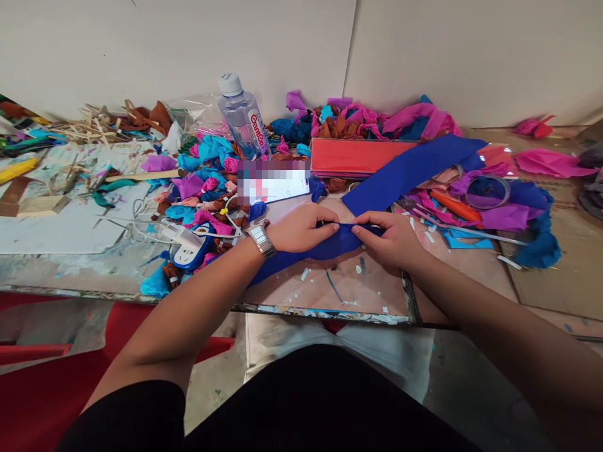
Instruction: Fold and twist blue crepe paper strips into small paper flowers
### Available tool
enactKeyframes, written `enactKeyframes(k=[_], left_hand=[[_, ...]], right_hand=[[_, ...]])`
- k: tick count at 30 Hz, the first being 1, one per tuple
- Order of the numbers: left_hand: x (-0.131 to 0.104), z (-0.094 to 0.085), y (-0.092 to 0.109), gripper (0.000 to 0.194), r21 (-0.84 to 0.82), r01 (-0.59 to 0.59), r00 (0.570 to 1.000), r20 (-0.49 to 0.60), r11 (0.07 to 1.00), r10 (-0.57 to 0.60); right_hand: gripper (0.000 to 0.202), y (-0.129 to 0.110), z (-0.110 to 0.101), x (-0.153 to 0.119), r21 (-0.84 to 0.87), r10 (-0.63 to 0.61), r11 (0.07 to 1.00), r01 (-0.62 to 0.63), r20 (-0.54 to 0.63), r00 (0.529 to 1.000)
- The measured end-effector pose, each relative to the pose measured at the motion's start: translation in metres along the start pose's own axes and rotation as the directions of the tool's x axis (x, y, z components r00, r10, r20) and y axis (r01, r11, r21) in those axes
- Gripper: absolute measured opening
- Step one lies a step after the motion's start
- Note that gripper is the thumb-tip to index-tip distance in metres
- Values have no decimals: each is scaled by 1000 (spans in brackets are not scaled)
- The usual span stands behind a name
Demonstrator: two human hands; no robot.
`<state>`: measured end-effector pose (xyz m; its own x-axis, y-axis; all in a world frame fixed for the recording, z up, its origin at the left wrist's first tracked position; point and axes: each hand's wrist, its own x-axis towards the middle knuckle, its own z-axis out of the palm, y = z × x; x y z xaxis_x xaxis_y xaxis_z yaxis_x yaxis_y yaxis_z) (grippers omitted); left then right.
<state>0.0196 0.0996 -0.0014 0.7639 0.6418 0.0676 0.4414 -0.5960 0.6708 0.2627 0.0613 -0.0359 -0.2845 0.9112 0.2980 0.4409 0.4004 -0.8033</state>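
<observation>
A dark blue crepe paper strip (342, 246) is pinched along its upper edge by both my hands just above the tabletop. My left hand (301, 229), with a metal watch at the wrist, grips it between thumb and fingers. Close beside it, my right hand (389, 237) pinches the same edge between thumb and forefinger. The strip's left end passes behind my left forearm. Beyond my hands, a wider piece of blue crepe paper (414, 166) lies slanting across a red flat box (358, 156).
A lit phone (285, 186) and a water bottle (245, 119) stand among crumpled paper flowers (207, 150). A power strip (193, 248) lies left of my arm. To the right are a tape roll (487, 191) and an orange-handled tool (456, 209). Wood sticks (101, 125) lie far left.
</observation>
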Motion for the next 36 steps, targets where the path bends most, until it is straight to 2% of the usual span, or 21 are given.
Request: enactKeyframes(k=[12, 20, 25, 36], left_hand=[[3, 10, 1, 31, -19, 58, 997, 61, 998, -57], [4, 4, 0, 25, -209, 77, 987, 153, 975, -46], [5, 6, 2, 42, -279, 65, 991, 130, 958, -29], [5, 7, 1, 33, -221, 63, 995, 87, 973, -44]], right_hand=[[12, 2, 3, -4, -53, -84, 995, 84, 3, 996], [11, 4, 4, -5, -100, -182, 979, 178, -37, 983], [10, 2, 2, -4, -103, -252, 963, 250, -13, 968], [11, 4, 0, -6, -257, -292, 924, 285, 9, 956]])
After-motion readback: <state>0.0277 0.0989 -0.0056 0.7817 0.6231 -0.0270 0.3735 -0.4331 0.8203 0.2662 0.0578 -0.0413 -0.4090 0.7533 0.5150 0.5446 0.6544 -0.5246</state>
